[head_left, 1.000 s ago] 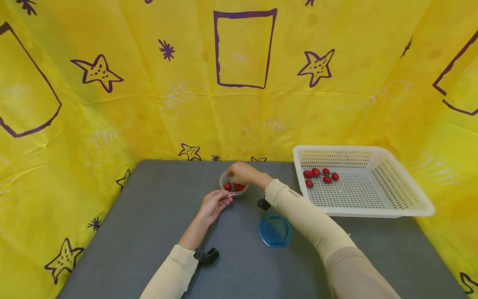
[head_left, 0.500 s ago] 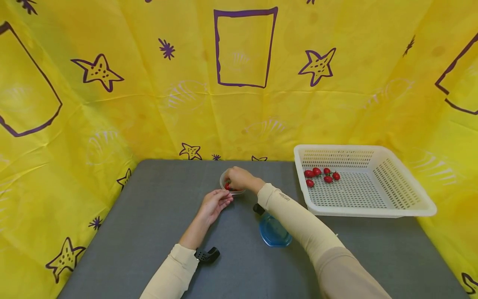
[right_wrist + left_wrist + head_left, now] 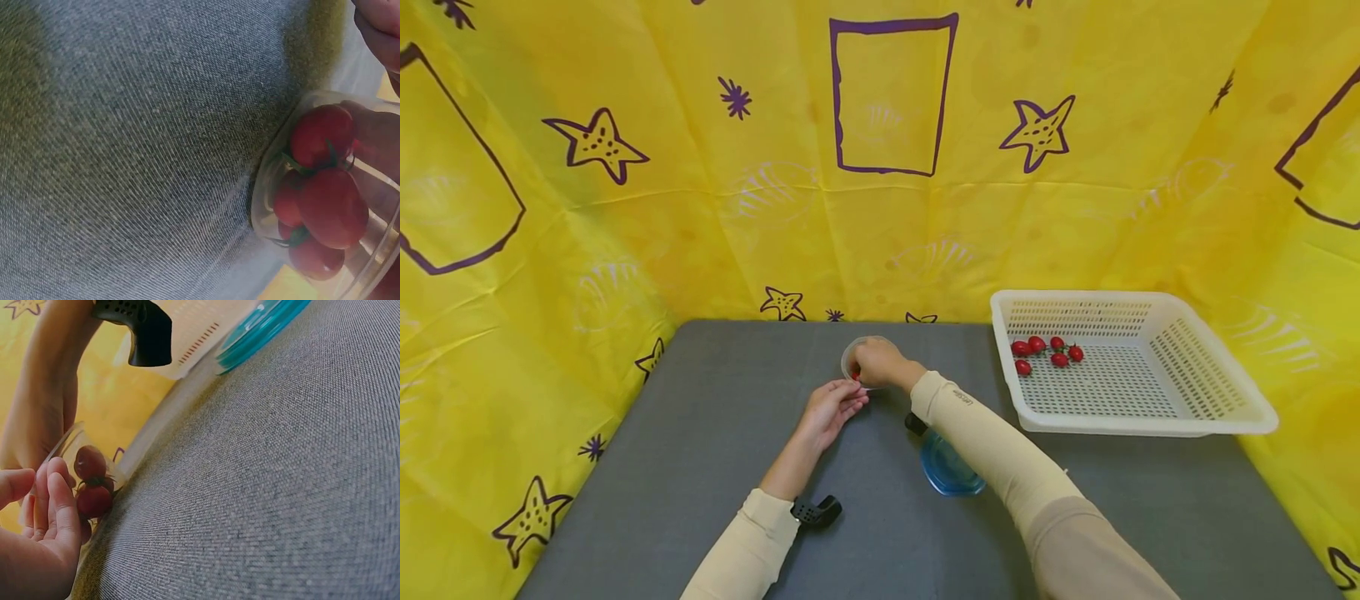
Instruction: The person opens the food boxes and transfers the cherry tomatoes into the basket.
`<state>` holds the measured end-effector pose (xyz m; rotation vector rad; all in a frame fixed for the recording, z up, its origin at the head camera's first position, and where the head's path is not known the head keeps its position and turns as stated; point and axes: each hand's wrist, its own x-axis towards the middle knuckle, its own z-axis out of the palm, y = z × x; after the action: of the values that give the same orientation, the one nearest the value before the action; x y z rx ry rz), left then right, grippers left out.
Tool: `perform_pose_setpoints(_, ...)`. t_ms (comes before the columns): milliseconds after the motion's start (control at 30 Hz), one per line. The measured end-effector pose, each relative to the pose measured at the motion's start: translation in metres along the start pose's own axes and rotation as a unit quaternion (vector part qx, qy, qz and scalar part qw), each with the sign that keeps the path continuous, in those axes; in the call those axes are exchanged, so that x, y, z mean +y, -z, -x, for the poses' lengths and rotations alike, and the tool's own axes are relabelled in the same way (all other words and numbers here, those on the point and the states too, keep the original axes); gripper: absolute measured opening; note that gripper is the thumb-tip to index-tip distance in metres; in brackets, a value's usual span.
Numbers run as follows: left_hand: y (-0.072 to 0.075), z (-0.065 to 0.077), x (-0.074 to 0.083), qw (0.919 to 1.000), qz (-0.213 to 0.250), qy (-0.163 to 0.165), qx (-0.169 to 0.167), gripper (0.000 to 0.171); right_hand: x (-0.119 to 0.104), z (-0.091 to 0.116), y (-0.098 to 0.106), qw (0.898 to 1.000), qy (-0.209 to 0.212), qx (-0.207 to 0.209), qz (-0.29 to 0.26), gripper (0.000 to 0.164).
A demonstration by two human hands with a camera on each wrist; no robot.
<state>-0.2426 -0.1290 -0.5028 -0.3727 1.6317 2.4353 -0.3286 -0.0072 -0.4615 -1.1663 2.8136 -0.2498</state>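
Thumb and fingertips of the left hand (image 3: 829, 410) pinch the near rim of the clear tub (image 3: 261, 200); the right hand (image 3: 880, 362) has its fingers bent down inside, and whether they grip a tomato I cannot tell. Small tomatoes (image 3: 332, 208) with green stalks lie in the tub. Nearer and right is the blue lid (image 3: 949, 467), partly hidden by the right sleeve (image 3: 1000, 454); farther right, the white basket (image 3: 1138, 425) holds more red fruit (image 3: 1037, 344) at its left. This looks like settling tomatoes into the uncovered tub; next calls for a steady rim while the right fingers ease out without dragging any stalks
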Motion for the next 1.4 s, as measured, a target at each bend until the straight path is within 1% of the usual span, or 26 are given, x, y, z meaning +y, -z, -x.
perform_pose_setpoints(133, 0.0, 0.001, 0.0, 1.0, -0.004, -0.002, 0.001, 0.013, -0.001, 0.0, -0.001, 1.0, -0.019, -0.005, -0.003, 0.009)
perform_pose_setpoints(267, 0.0, 0.001, -0.001, 1.0, -0.004, 0.004, -0.002, 0.012, -0.001, 0.001, -0.002, 1.0, -0.027, -0.01, -0.002, 0.009)
perform_pose_setpoints(367, -0.001, 0.001, -0.001, 1.0, -0.004, 0.005, -0.003, 0.013, 0.0, 0.002, -0.003, 1.0, -0.027, -0.01, -0.001, 0.009)
perform_pose_setpoints(500, -0.001, 0.0, -0.001, 0.9999, -0.006, -0.003, -0.011, 0.014, 0.001, 0.002, -0.003, 1.0, -0.025, -0.007, -0.002, 0.008)
perform_pose_setpoints(633, 0.0, 0.0, -0.002, 0.9999, -0.007, -0.002, -0.016, 0.013, 0.002, 0.002, -0.002, 1.0, -0.018, -0.004, -0.01, 0.008)
perform_pose_setpoints(800, -0.002, 0.0, -0.001, 0.9998, -0.014, -0.001, -0.013, 0.013, 0.004, 0.003, -0.001, 1.0, -0.009, 0.005, -0.013, 0.01)
perform_pose_setpoints(967, -0.001, -0.001, 0.0, 0.9997, -0.022, -0.002, -0.011, 0.012, 0.005, 0.004, 0.005, 0.999, -0.01, 0.01, -0.033, 0.012)
perform_pose_setpoints(1100, -0.001, 0.0, 0.001, 0.9997, -0.023, 0.002, -0.009, 0.01, 0.005, 0.005, 0.011, 0.999, -0.013, -0.002, -0.048, 0.016)
perform_pose_setpoints(1267, 0.0, -0.001, 0.001, 0.9998, -0.021, 0.002, -0.005, 0.007, 0.004, 0.007, 0.021, 0.995, -0.015, -0.021, -0.093, 0.02)
perform_pose_setpoints(1400, 0.001, -0.001, 0.0, 0.9999, -0.015, -0.005, -0.004, 0.007, 0.004, 0.006, 0.019, 0.996, 0.002, -0.03, -0.088, 0.015)
